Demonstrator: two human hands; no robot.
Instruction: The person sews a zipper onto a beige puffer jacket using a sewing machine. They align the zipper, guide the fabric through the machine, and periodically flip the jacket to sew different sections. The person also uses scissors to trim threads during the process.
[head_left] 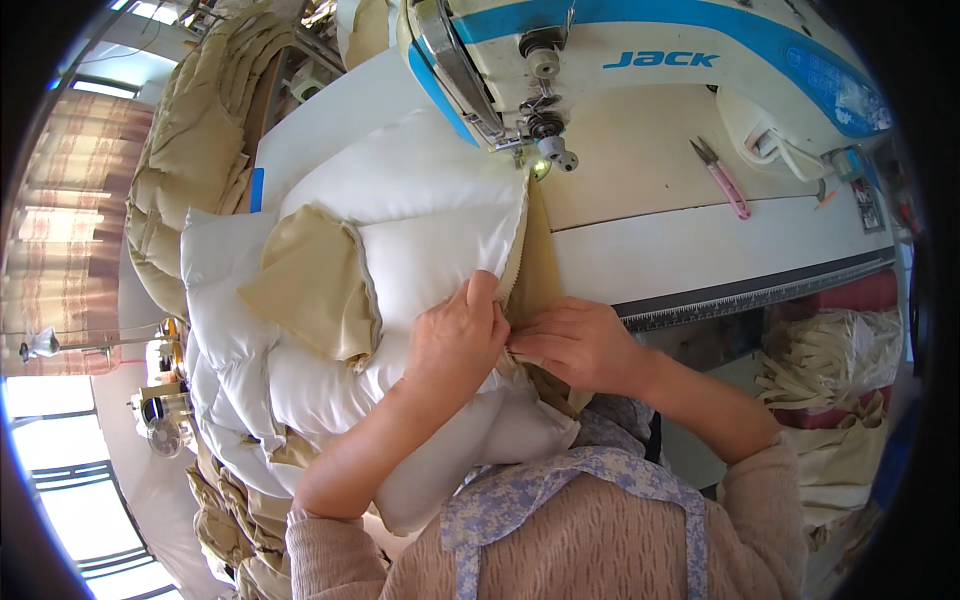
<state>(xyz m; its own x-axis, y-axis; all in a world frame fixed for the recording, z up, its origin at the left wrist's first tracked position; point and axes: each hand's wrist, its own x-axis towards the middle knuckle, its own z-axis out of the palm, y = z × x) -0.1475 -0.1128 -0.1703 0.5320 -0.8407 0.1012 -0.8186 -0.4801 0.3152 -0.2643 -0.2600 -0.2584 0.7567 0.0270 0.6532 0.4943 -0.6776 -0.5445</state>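
A white padded garment piece (420, 255) lies puffed up over the sewing table and hangs toward my lap. Along its right edge runs a zipper (517, 262), with a strip of beige fabric (541, 250) beside it. The far end of this edge sits under the sewing machine's needle area (535, 168). My left hand (460, 325) is closed on the zipper edge, fingers bent. Close to it, my right hand (578, 343) pinches the same edge, with its fingertips partly hidden. A beige fabric flap (310, 285) lies on the white padding to the left.
The white and blue sewing machine (640, 60) spans the far side. Pink-handled snips (725, 180) lie on the table at right. A ruler strip (750, 295) follows the front edge. Beige quilted pieces (190, 150) hang at left; a bag of fabric strips (830, 360) stands at lower right.
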